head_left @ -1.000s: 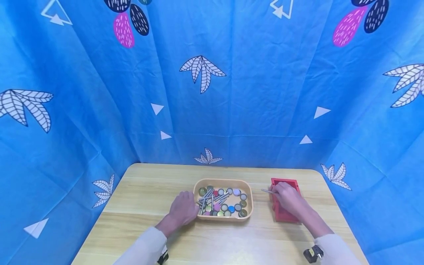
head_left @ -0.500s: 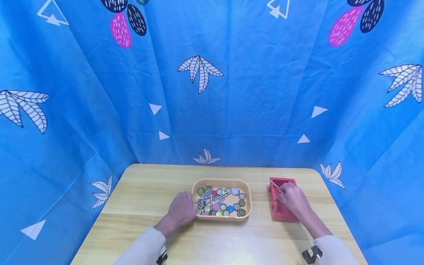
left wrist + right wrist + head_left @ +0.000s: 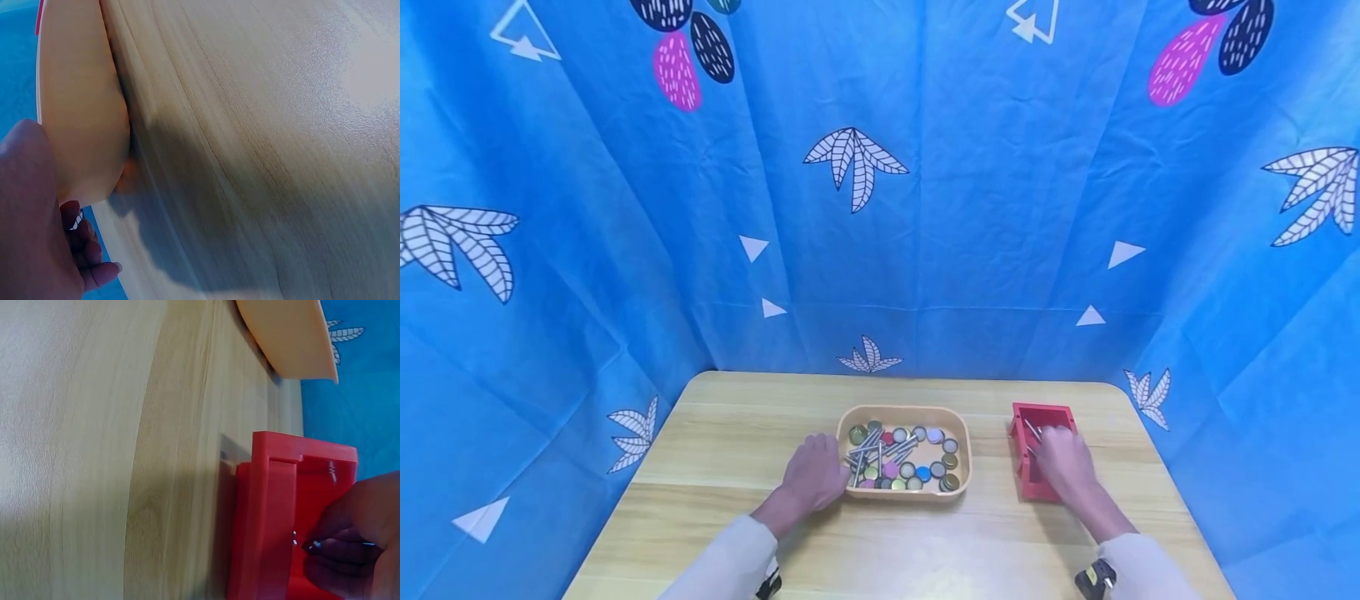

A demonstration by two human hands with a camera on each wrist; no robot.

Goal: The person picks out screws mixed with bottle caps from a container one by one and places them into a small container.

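The table (image 3: 737,417) carries a tray (image 3: 898,495) midway between its left and right edges, and a red box (image 3: 275,519) nearer its right edge. The left hand (image 3: 815,472) holds the tray's left edge, fingers curled and thumb at the rim. The right hand (image 3: 1065,462) is inside the box, fingers nearly closed, pinching a metal rod (image 3: 314,546). Work appears partly complete: what looks like another rod (image 3: 332,472) shows inside the box, while many rods (image 3: 880,457) lie toward the tray's left edge among bottle caps (image 3: 922,473). Compared with one second earlier, the right hand sits lower, and no rod projects past the box's left edge.
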